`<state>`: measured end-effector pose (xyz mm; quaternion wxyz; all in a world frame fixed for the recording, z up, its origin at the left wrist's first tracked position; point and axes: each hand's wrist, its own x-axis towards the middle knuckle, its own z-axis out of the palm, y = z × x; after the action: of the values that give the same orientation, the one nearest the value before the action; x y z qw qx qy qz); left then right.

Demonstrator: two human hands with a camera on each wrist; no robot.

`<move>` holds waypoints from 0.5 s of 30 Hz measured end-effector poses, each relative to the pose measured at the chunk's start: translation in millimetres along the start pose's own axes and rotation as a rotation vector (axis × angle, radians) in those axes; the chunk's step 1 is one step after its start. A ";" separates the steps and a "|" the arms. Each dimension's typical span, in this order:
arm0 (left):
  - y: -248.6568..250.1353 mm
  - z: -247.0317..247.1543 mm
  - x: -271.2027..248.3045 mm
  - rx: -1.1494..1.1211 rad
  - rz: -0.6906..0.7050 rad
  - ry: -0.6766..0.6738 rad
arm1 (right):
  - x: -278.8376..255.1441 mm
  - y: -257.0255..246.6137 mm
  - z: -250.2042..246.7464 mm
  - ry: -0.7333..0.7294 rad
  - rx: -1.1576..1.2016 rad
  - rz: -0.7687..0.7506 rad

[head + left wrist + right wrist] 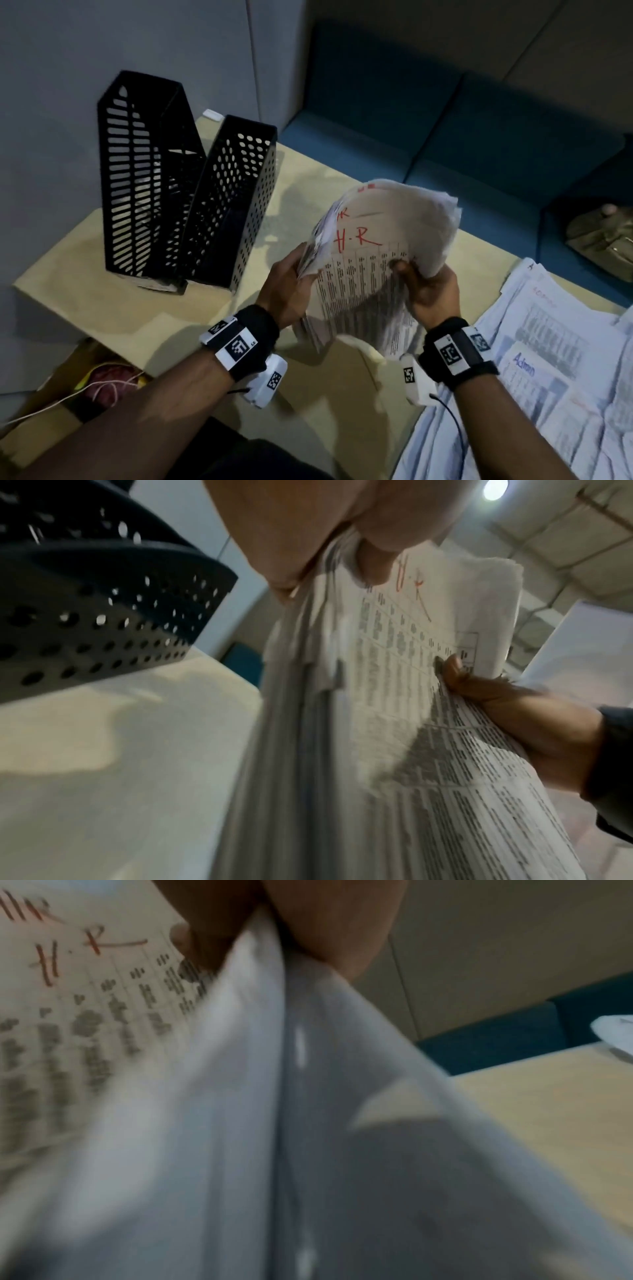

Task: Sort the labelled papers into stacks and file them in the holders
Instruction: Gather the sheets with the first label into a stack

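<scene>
In the head view, two forearms with tagged wristbands reach forward over a pale table (pixel 318 383). The left hand (pixel 286 291) grips the left edge of a thick stack of papers (pixel 373 260), fingers curled behind it. The right hand (pixel 430 291) holds the stack's right side, thumb pressed on the printed top sheet, and bends the upper sheets back. The top sheet carries "H-R" in red ink above a printed table. The stack is held up above the table, right of two black holders: a slotted holder (pixel 137 178) and, just beside it, a perforated holder (pixel 236 205). More papers (pixel 555 377), one marked "Admin" in blue, lie spread at the right. A blue sofa (pixel 479 137) stands behind the table.

The left wrist view shows the stack edge-on, pinched between thumb and fingers (pixel 284 534), with the perforated holder at the left.

The right wrist view is blurred: white sheets fill it, with the red label at upper left.
</scene>
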<state>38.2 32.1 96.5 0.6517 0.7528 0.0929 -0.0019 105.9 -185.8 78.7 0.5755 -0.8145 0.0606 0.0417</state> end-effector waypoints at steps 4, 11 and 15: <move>5.9 -29.5 -4.2 -0.113 0.004 0.058 | 12.0 -41.8 0.6 -0.157 -0.076 -0.125; 19.9 -74.4 -15.1 -0.257 -0.065 0.250 | 34.3 -105.1 48.1 -0.409 -0.149 -0.265; 45.7 -115.0 -16.2 -0.198 0.041 0.438 | 35.8 -121.5 83.8 -0.540 -0.038 -0.276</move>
<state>15.2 136.7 160.7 0.6863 0.6695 0.2166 0.1838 159.3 -68.5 159.0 0.5556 -0.7851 -0.2068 0.1792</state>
